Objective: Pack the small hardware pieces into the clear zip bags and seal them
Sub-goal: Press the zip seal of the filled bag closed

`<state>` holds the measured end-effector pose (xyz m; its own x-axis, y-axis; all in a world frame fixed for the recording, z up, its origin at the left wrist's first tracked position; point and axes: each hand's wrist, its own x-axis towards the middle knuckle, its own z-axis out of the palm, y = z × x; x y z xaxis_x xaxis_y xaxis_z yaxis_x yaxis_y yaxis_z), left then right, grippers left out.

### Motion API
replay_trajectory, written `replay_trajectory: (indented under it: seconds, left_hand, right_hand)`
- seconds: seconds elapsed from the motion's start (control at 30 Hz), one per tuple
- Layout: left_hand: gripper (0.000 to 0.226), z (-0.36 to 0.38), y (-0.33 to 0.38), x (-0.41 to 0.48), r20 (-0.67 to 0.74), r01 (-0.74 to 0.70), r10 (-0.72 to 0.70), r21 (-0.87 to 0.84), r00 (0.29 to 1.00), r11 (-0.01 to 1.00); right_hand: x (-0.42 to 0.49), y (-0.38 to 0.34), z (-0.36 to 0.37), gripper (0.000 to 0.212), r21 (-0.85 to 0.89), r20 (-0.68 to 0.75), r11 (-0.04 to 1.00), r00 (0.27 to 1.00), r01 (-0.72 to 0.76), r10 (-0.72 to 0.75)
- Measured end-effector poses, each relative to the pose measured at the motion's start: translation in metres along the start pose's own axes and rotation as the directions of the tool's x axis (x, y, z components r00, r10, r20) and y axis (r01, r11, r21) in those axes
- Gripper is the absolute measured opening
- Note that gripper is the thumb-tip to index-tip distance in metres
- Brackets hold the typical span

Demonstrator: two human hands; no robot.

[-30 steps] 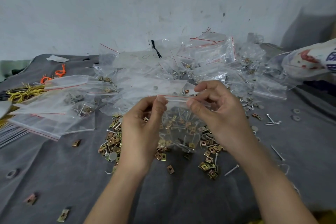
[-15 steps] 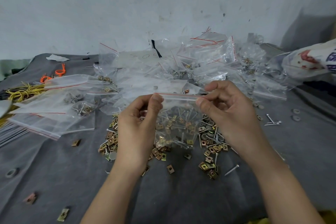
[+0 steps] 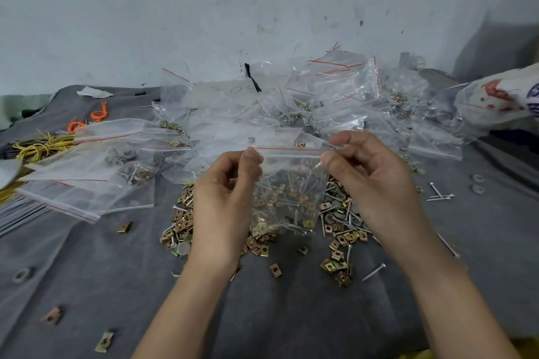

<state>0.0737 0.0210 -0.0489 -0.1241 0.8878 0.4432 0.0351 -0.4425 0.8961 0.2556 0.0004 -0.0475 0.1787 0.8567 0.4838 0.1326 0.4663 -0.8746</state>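
**Left hand** (image 3: 224,198): thumb and forefinger pinch the left top corner of the zip bag (image 3: 287,198), and the other fingers are curled in behind.

**Right hand** (image 3: 376,183): thumb and forefinger pinch the right end of the red-lined strip (image 3: 287,149).

**Change:** a second ago this pinch sat near the middle of the strip, close to the left pinch. It has since travelled toward 3 o'clock to the far corner, while the left hand kept its place.

**Reading:** the closure has probably been pressed along its full run, so this bag is sealed or nearly so. Whether the tracks have fully mated cannot be told.

**Zip bag:** hangs upright between the two hands, strip level. Brass-coloured clips and nails have settled in its lower half.

**Loose hardware pile** (image 3: 341,230): lies under the bag and spreads from 3 to 7 o'clock. It holds clips, nails and flat discs, all still unpacked.

**Grey cloth** (image 3: 291,315): covers the work surface.

**Filled bags** (image 3: 320,102): a heap at 12 to 2 o'clock, against the wall.

**Flat bags** (image 3: 87,183): at 9 o'clock, mostly empty, though one or two hold a few pieces.

**Yellow wire** (image 3: 43,148): at 9 to 10 o'clock, well apart from the bag.

**Washers** (image 3: 477,183): two at 3 o'clock, with stray nails beside them.
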Motion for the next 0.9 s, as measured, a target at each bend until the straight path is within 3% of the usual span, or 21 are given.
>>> replay_trajectory:
  seconds: [0.07, 0.2, 0.4, 0.7, 0.9]
  left_hand:
    - [0.024, 0.002, -0.002, 0.000, -0.007, 0.014, -0.014, -0.018, 1.000, 1.000]
    - [0.023, 0.004, -0.004, 0.001, -0.039, 0.048, -0.051, -0.067, 0.998, 0.997]
    - [0.024, 0.005, -0.005, 0.001, 0.015, 0.105, -0.104, -0.110, 0.994, 0.988]
    - [0.012, 0.004, -0.002, -0.001, 0.072, 0.089, -0.081, -0.124, 0.994, 0.988]
    - [0.021, 0.005, -0.002, 0.000, 0.069, 0.095, -0.087, -0.119, 0.994, 0.988]
  right_hand:
    - [-0.001, 0.003, 0.002, 0.021, 0.019, 0.009, 0.999, 0.999, -0.046, 0.046]
    - [-0.003, 0.010, 0.008, 0.046, -0.024, 0.048, 0.986, 0.985, -0.166, 0.167]
    - [-0.002, 0.010, 0.016, 0.011, 0.024, 0.052, 0.980, 0.979, -0.198, 0.197]
    - [-0.002, 0.003, 0.014, 0.005, 0.032, -0.040, 0.991, 0.991, -0.130, 0.131]
    - [-0.003, 0.001, 0.014, 0.005, -0.009, -0.040, 0.992, 0.991, -0.125, 0.125]
